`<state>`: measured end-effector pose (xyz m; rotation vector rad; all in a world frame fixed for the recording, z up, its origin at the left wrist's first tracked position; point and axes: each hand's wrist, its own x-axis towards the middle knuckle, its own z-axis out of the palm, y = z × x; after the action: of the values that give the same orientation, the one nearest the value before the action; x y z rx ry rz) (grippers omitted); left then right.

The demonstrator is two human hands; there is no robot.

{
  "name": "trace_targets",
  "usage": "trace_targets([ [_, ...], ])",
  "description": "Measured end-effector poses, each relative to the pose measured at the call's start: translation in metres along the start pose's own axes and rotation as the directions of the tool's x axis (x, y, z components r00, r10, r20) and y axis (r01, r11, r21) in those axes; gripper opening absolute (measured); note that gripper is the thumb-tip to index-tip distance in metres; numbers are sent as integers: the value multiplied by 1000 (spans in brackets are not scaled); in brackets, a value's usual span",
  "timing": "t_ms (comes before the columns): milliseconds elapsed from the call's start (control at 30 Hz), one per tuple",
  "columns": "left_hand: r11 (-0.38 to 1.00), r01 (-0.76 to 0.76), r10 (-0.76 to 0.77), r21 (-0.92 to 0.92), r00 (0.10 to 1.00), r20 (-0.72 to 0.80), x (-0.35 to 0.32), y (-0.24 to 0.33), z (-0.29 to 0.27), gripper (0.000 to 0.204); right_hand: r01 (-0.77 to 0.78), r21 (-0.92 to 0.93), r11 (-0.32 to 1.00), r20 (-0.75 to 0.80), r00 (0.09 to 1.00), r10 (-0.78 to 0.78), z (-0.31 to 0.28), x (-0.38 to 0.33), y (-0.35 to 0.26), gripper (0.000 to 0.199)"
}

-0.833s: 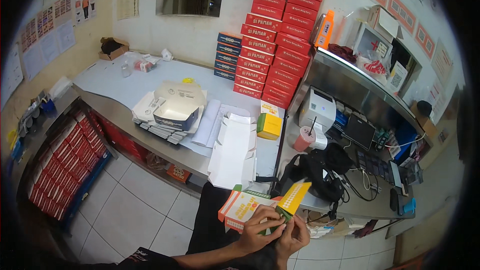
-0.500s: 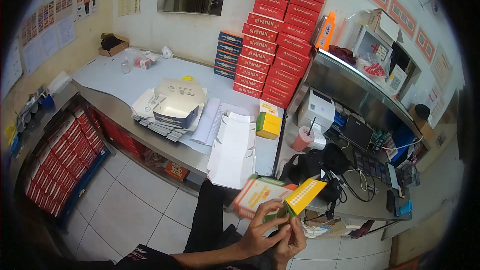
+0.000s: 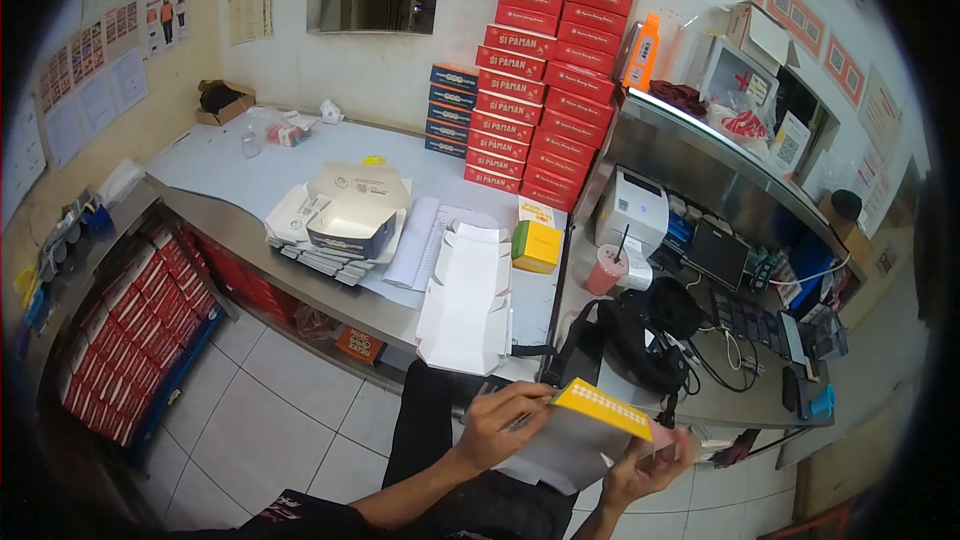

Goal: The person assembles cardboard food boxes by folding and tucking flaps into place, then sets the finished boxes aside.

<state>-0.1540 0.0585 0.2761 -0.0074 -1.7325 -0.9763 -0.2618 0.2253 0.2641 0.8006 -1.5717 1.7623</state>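
We hold a flat yellow-edged carton [image 3: 585, 430] in both hands, below the surface [image 3: 250, 175] edge and just in front of the black bag [image 3: 630, 340]. Our left hand [image 3: 505, 425] grips its near-left side with fingers closed; our right hand [image 3: 640, 470] clasps it from beneath. White carton blanks [image 3: 470, 295] lie left of the bag.

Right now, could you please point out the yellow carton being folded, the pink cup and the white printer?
yellow carton [image 3: 600, 408], head view, yellow top panel.
pink cup [image 3: 604, 271], head view, side wall.
white printer [image 3: 634, 202], head view, front face.
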Motion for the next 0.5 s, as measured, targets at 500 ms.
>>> trace_targets([
  [500,916,127,-158,382,986,51,5,3,2,37,-181,-91,979,60,980,187,13,-25,14,6],
])
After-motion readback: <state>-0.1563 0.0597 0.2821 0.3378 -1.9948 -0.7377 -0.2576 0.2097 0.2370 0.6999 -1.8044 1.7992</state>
